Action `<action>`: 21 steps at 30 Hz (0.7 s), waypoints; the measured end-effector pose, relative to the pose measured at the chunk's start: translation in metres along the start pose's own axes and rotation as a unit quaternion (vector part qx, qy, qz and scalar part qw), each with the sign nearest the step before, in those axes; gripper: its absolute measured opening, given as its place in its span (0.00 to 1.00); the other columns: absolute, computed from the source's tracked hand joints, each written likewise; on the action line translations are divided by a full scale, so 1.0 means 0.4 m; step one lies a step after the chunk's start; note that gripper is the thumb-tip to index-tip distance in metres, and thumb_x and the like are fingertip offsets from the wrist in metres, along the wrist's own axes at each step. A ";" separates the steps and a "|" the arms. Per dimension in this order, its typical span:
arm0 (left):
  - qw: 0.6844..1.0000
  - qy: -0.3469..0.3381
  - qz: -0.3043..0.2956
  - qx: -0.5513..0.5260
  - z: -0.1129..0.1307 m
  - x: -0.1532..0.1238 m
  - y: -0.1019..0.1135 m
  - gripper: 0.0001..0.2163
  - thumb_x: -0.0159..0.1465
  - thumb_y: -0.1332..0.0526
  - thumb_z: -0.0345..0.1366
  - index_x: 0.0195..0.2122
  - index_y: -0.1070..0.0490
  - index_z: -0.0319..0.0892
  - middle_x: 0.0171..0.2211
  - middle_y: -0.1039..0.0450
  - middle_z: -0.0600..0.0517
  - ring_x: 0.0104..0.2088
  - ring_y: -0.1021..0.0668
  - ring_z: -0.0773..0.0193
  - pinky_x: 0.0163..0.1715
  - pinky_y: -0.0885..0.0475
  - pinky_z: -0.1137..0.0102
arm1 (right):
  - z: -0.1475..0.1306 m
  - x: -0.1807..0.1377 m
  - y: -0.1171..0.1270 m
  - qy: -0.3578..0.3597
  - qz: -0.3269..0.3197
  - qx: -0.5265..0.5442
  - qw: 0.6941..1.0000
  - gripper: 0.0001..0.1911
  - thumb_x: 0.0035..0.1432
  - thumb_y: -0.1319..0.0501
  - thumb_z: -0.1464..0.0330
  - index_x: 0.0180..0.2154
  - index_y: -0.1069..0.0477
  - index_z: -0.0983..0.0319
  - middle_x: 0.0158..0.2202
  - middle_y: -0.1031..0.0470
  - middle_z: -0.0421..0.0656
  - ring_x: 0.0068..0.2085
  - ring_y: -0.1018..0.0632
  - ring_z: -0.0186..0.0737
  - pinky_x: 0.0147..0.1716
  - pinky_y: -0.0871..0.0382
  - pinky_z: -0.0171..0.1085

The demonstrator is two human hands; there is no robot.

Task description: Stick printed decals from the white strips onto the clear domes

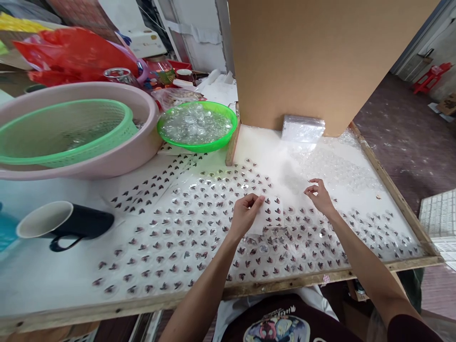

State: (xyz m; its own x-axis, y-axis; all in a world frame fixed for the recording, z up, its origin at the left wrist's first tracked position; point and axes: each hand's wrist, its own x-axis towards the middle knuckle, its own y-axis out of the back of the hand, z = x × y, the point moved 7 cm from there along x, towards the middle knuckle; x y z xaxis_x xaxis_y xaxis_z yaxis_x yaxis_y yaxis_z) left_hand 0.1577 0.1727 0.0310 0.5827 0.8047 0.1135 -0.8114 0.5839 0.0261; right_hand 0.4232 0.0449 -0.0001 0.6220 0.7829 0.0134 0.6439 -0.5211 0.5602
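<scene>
My left hand [246, 213] pinches the edge of a small sticker sheet [274, 219] between thumb and fingers. The sheet is pale and carries rows of small dark-and-red printed motifs. To its right, my right hand [320, 197] is raised above the white tabletop, thumb and fingers drawn together. Whatever lies at those fingertips, if anything, is too small to make out. Around and below both hands lie many clear round pieces [173, 232] with the same dark motif on each. Plain clear pieces [335, 166] are spread beyond my right hand.
A green bowl [223, 139] full of clear pieces stands at the back, beside a pink basin [96, 168] holding a green colander [107, 109]. A dark mug [89, 221] lies at left. Behind a stack of clear packets [302, 129] rises a cardboard panel [306, 57]. Wooden strips [395, 194] edge the table.
</scene>
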 end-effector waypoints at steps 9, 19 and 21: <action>1.000 -0.002 -0.004 -0.002 -0.003 0.001 -0.002 0.19 0.64 0.38 0.46 0.21 0.38 0.41 0.19 0.48 0.58 0.21 0.44 0.71 0.21 0.50 0.72 | -0.001 -0.004 0.006 0.002 0.017 0.023 1.000 0.29 0.50 0.41 0.64 0.53 0.47 0.57 0.43 0.29 0.44 0.33 0.23 0.40 0.35 0.32 0.41; 1.000 0.000 -0.001 0.002 0.004 0.001 -0.001 0.19 0.63 0.38 0.47 0.21 0.39 0.41 0.19 0.49 0.58 0.21 0.45 0.71 0.21 0.49 0.72 | 0.022 0.012 -0.017 0.007 0.000 0.003 1.000 0.29 0.49 0.43 0.65 0.52 0.48 0.57 0.42 0.33 0.42 0.30 0.25 0.37 0.33 0.31 0.41; 1.000 0.000 0.002 0.005 0.005 0.001 0.000 0.19 0.63 0.38 0.47 0.21 0.39 0.41 0.19 0.49 0.58 0.21 0.45 0.71 0.21 0.50 0.72 | 0.024 0.015 -0.024 0.012 0.000 -0.014 1.000 0.28 0.49 0.43 0.65 0.53 0.48 0.57 0.41 0.33 0.42 0.30 0.26 0.37 0.33 0.31 0.40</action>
State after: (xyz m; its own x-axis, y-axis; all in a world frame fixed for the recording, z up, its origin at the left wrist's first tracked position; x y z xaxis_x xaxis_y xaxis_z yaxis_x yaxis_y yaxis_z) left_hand 0.1579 0.1727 0.0329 0.5803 0.8065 0.1133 -0.8136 0.5804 0.0355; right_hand 0.4249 0.0513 -0.0135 0.6102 0.7916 0.0330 0.6310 -0.5107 0.5840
